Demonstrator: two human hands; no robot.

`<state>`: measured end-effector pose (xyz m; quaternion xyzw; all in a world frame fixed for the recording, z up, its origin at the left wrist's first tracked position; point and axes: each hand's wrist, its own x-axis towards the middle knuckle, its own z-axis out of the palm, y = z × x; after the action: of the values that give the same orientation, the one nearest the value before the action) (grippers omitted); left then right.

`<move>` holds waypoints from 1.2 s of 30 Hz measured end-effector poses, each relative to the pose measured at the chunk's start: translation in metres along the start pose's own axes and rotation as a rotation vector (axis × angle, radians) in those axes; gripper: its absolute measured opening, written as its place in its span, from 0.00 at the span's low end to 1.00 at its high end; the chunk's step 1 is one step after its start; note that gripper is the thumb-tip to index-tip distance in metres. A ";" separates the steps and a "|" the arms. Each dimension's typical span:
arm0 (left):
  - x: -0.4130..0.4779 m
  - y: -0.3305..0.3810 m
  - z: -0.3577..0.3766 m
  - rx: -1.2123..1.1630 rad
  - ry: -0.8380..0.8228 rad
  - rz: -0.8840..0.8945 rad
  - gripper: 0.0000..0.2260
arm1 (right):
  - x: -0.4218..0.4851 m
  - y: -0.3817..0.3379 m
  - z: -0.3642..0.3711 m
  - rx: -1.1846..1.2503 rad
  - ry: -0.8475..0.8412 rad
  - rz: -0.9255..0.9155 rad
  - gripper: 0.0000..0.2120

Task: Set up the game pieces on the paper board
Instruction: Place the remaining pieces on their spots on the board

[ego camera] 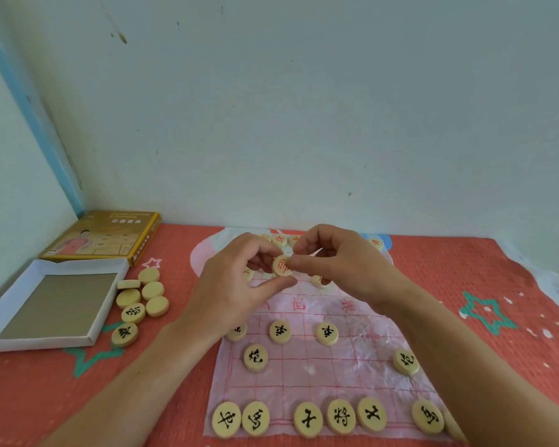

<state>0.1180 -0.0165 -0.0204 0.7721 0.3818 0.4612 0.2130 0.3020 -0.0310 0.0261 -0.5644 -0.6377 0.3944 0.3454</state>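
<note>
A thin paper board (307,375) with a red grid lies on the red cloth. Black-lettered wooden discs stand on its near rows, among them a row at the front edge (341,416) and two cannons (255,357). Red-lettered discs (279,240) sit along the far edge, partly hidden behind my hands. Both hands are raised over the far half of the board. A red-lettered disc (282,266) is held between them: my left hand (236,285) pinches it from the left and my right hand (339,262) pinches it from the right.
A loose pile of wooden discs (141,301), some face down, lies on the cloth left of the board. Beside it are the open white box tray (46,304) and the yellow box lid (104,237). Walls close off the far side and left corner.
</note>
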 end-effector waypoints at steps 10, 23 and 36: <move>-0.001 -0.001 -0.002 0.070 0.063 0.013 0.18 | -0.004 -0.006 0.015 -0.300 0.089 -0.185 0.07; -0.001 -0.004 -0.003 0.194 0.025 0.161 0.21 | -0.003 -0.010 0.014 -0.381 0.077 -0.150 0.08; 0.004 -0.018 -0.025 0.238 0.209 0.027 0.19 | 0.030 0.002 -0.036 -0.354 0.323 -0.023 0.07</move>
<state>0.0901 -0.0034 -0.0182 0.7448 0.4433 0.4935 0.0728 0.3310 0.0027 0.0402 -0.6648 -0.6395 0.1771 0.3431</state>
